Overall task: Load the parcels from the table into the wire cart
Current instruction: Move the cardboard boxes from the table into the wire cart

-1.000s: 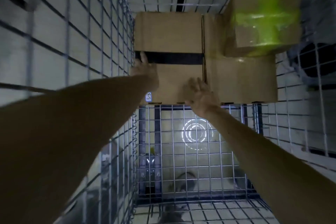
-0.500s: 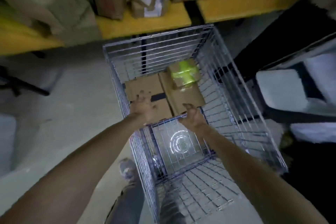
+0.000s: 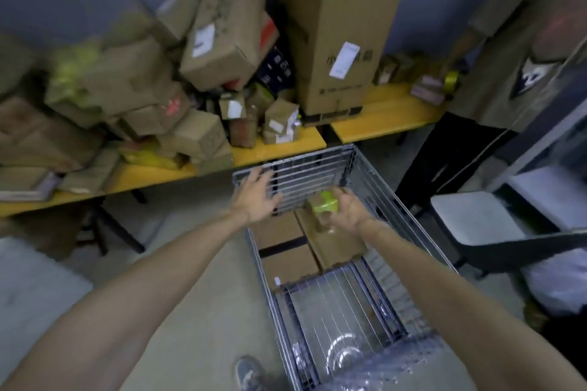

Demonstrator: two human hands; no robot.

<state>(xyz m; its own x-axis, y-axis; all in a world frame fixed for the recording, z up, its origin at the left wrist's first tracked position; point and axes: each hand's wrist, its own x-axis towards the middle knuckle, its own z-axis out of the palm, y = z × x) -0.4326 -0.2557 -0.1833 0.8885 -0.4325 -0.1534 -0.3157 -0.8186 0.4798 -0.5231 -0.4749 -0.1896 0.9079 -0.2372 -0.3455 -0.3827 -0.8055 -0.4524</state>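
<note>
The wire cart (image 3: 409, 219) stands on the floor against the yellow table (image 3: 381, 117). Two flat cardboard parcels lie side by side on its bottom, the left parcel (image 3: 286, 251) crossed by black tape and the right parcel (image 3: 336, 247) plain. A small parcel with green tape (image 3: 322, 207) rests on the far end of the right one. My left hand (image 3: 257, 197) hovers over the cart's far left corner, fingers spread, holding nothing. Just right of the green-taped parcel in the picture is my right hand (image 3: 351, 209), with loose fingers that grip nothing. Several parcels (image 3: 203, 51) are heaped on the table.
A tall open carton (image 3: 336, 41) stands on the table behind the cart. Another person (image 3: 521, 51) stands at the right end of the table. A white chair seat (image 3: 473, 216) is right of the cart. My shoe (image 3: 249, 371) is at the cart's near left.
Both hands have left the black-taped parcel and risen out of the cart toward the table. My head has lifted, so the heap of parcels now shows.
</note>
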